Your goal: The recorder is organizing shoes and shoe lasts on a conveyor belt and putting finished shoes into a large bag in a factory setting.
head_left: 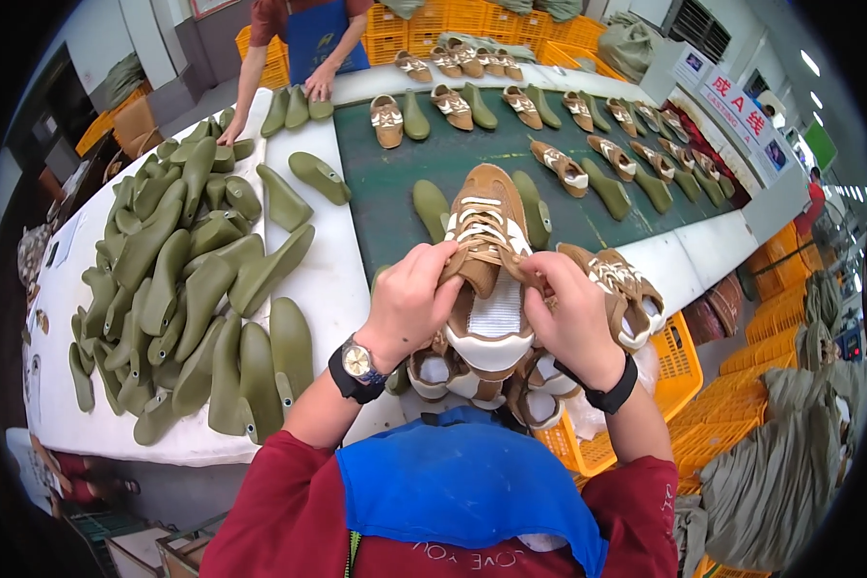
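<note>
A brown suede sneaker (492,183) with white laces and white trim is in front of me, toe pointing away and heel toward me. My left hand (412,301) pinches the left edge of its opening. On the opposite edge, my right hand (573,306) is closed in the same way. Between them the opening is spread, and the pale lining (494,316) shows inside. Green shoe lasts (431,207) lie on either side of the toe. Below the held sneaker several more brown sneakers (432,370) sit close to my body, partly hidden; others (618,279) are by my right hand.
Green lasts (202,289) are heaped on the white table at left. Sneakers and lasts stand in rows on the green conveyor belt (385,178). Across the table, a co-worker's hand (323,81) touches lasts. A yellow crate (679,366) stands at my right.
</note>
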Demonstrator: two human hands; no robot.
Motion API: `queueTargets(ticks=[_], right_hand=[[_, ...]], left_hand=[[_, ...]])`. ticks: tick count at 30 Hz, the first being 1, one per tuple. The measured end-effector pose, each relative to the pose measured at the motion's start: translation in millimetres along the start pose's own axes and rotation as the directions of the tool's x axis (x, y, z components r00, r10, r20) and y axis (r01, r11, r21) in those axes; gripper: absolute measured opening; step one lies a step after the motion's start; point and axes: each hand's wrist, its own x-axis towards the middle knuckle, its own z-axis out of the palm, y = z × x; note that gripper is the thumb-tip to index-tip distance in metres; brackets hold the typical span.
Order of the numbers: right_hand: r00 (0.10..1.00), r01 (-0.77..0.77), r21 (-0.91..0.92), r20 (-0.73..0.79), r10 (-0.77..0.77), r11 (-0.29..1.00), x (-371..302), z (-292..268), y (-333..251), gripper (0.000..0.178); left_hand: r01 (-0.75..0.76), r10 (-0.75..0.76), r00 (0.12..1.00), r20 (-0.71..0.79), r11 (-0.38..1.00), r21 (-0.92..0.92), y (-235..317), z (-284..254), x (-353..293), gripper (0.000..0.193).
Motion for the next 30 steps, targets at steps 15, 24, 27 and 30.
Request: queueTargets(ticks=[15,24,27,30], right_hand=[[0.924,0.078,-0.148,0.382,-0.016,0.986,75.3,-24.7,21.5,0.032],[0.767,-0.156,-0.404,0.526,0.368,0.901,234.3,-0.9,174.8,0.033],[0.742,-0.140,-0.472,0.532,0.408,0.871,232.5,62.3,260.1,0.035],[0.707,-0.163,-0.536,0.522,0.477,0.828,210.8,136.6,323.4,0.033]], left_hand=[[0.244,-0.222,0.967,0.128,0.950,-0.197,-33.6,2.3,23.8,0.062],[0.096,-0.149,0.535,0.831,0.989,0.115,-95.8,54.2,-85.8,0.103],[0.215,-0.132,0.530,0.838,0.976,0.018,-101.5,71.2,-102.5,0.104],[0.267,-0.106,0.541,0.834,0.962,-0.050,-109.1,73.8,-106.0,0.094]])
